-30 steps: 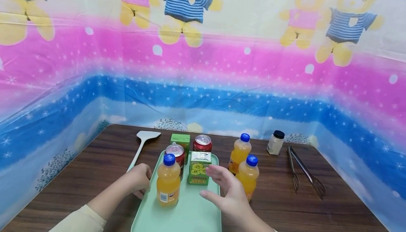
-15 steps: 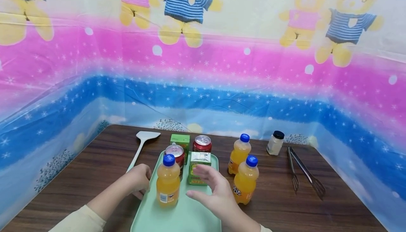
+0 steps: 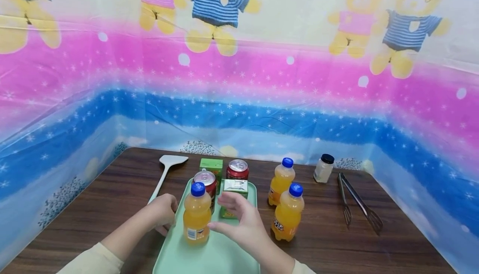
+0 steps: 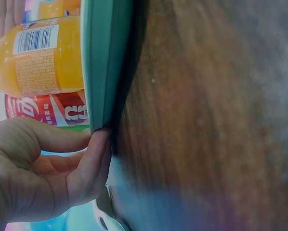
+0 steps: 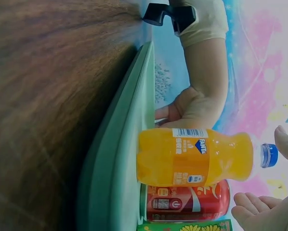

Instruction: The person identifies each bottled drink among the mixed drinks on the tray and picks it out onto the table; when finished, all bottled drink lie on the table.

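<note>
A pale green tray [image 3: 213,259] carries an orange soda bottle [image 3: 197,220] with a blue cap, a red soda can [image 3: 205,178] and a green drink carton [image 3: 235,186] with yellow flowers. My left hand [image 3: 163,213] pinches the tray's left rim; the left wrist view shows thumb and fingers [image 4: 93,159] on either side of it. Over the tray is my right hand [image 3: 245,226], fingers apart, holding nothing. Its thumb overlaps the bottle's right side in the head view, and its palm hides part of the carton. The right wrist view shows fingertips [image 5: 247,202] near the bottle's cap.
Behind stand another red can [image 3: 237,168] and a green carton [image 3: 211,166]. Two orange soda bottles [image 3: 287,215] stand right of the tray. A black-lidded jar [image 3: 323,169] and metal tongs [image 3: 359,201] lie farther right. A white spatula [image 3: 164,176] lies at the left.
My right hand has moved left from beside the two right-hand bottles, across the front of the carton, toward the bottle on the tray. My left hand stays at the rim.
</note>
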Demonstrator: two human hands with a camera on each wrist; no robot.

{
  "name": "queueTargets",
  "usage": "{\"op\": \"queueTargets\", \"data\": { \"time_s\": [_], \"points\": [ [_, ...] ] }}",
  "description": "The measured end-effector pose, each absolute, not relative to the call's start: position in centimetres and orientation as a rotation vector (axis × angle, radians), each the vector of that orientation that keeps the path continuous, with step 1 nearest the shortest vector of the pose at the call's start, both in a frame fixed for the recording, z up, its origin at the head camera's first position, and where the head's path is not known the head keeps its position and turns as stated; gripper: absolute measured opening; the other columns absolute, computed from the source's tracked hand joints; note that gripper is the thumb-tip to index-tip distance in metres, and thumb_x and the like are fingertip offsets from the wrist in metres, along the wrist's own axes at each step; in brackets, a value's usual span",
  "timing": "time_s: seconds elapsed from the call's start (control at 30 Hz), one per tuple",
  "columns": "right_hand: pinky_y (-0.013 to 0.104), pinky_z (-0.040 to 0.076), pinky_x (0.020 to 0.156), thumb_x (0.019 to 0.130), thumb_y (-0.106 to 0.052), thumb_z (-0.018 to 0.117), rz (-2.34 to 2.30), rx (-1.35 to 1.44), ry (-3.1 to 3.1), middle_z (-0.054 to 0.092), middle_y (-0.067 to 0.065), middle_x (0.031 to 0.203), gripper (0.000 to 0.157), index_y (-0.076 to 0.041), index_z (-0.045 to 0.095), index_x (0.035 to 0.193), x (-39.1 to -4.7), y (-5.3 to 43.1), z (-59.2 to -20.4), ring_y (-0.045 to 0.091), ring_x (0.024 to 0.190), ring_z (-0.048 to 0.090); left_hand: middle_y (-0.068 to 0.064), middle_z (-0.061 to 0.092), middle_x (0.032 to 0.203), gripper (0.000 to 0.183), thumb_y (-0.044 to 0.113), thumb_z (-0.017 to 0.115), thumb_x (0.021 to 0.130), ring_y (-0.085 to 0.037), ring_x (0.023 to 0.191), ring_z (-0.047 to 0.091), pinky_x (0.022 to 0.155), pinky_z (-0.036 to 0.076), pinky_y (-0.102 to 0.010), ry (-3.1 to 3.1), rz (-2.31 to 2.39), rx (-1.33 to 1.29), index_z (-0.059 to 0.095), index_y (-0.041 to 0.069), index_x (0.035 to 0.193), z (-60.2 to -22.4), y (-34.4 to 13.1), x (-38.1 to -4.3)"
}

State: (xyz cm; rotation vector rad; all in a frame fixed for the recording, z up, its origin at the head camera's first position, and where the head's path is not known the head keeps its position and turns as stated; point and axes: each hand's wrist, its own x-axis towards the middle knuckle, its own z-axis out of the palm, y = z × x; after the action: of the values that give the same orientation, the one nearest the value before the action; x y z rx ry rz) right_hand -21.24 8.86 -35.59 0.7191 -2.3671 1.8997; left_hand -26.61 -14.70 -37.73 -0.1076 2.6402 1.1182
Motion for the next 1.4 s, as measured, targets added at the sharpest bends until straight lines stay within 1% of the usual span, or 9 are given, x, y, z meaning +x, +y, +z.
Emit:
{"op": "queueTargets", "data": {
  "time_s": [0.1,0.2,0.37,0.53,0.7,0.93,1.17,1.4],
  "points": [
    [0.033,0.046,0.096,0.077,-0.02,0.078,1.898,0.694,-2.387,0.06,0.006,0.121,0.058,-0.008,0.052,0.127,-21.2,8.2,-35.4,0.019,0.113,0.055,-0.015,0.052,0.08,0.023,-0.016,0.065,0.075,-0.022,0.062,0.062,0.05,0.056,-0.036,2.636,1.113,-0.112,0.05,-0.004,0.089,-37.7,-14.8,-26.6],
    [0.036,0.046,0.096,0.076,-0.021,0.079,1.88,0.676,-2.397,0.061,0.005,0.119,0.059,-0.006,0.052,0.126,-21.3,7.6,-35.4,0.02,0.112,0.056,-0.015,0.052,0.081,0.023,-0.016,0.065,0.075,-0.022,0.062,0.062,0.051,0.057,-0.036,2.629,1.115,-0.114,0.05,-0.004,0.088,-37.7,-14.8,-26.7],
    [0.036,0.046,0.095,0.074,-0.02,0.08,1.871,0.657,-2.4,0.061,0.002,0.117,0.059,-0.008,0.054,0.125,-21.5,6.9,-35.4,0.023,0.111,0.056,-0.015,0.052,0.081,0.024,-0.016,0.065,0.075,-0.023,0.062,0.062,0.051,0.057,-0.036,2.627,1.118,-0.119,0.05,-0.004,0.088,-37.7,-14.8,-26.7],
    [0.038,0.046,0.096,0.073,-0.018,0.081,1.867,0.673,-2.396,0.061,0.002,0.117,0.059,-0.009,0.054,0.125,-21.8,6.4,-35.5,0.019,0.109,0.057,-0.015,0.052,0.08,0.024,-0.016,0.064,0.075,-0.023,0.061,0.062,0.05,0.057,-0.036,2.625,1.129,-0.12,0.05,-0.004,0.089,-37.7,-14.8,-26.7],
    [0.036,0.047,0.094,0.072,-0.023,0.082,1.857,0.631,-2.433,0.062,0.0,0.114,0.061,-0.01,0.054,0.124,-22.3,5.8,-35.8,0.016,0.106,0.058,-0.015,0.052,0.081,0.024,-0.016,0.065,0.074,-0.023,0.062,0.062,0.05,0.057,-0.036,2.631,1.116,-0.124,0.05,-0.004,0.088,-37.8,-14.8,-26.8],
    [0.044,0.045,0.096,0.07,-0.027,0.084,1.883,0.578,-2.468,0.062,-0.003,0.111,0.064,-0.013,0.054,0.124,-22.9,5.2,-36.0,0.017,0.106,0.058,-0.015,0.052,0.081,0.024,-0.016,0.065,0.074,-0.023,0.063,0.062,0.05,0.057,-0.036,2.628,1.104,-0.131,0.05,-0.003,0.088,-37.7,-14.8,-26.8],
    [0.04,0.048,0.092,0.069,-0.029,0.084,1.852,0.564,-2.499,0.06,-0.005,0.11,0.063,-0.015,0.055,0.123,-23.3,4.8,-36.2,0.017,0.104,0.059,-0.016,0.052,0.081,0.023,-0.016,0.065,0.075,-0.023,0.063,0.062,0.051,0.057,-0.036,2.624,1.115,-0.124,0.05,-0.004,0.088,-37.6,-14.7,-26.7],
    [0.037,0.05,0.09,0.069,-0.027,0.084,1.811,0.555,-2.489,0.06,-0.005,0.107,0.06,-0.013,0.056,0.12,-23.3,4.2,-36.2,0.015,0.103,0.059,-0.016,0.052,0.081,0.024,-0.017,0.064,0.074,-0.023,0.062,0.062,0.05,0.057,-0.036,2.62,1.116,-0.118,0.05,-0.004,0.089,-37.5,-14.7,-26.6]
  ]
}}
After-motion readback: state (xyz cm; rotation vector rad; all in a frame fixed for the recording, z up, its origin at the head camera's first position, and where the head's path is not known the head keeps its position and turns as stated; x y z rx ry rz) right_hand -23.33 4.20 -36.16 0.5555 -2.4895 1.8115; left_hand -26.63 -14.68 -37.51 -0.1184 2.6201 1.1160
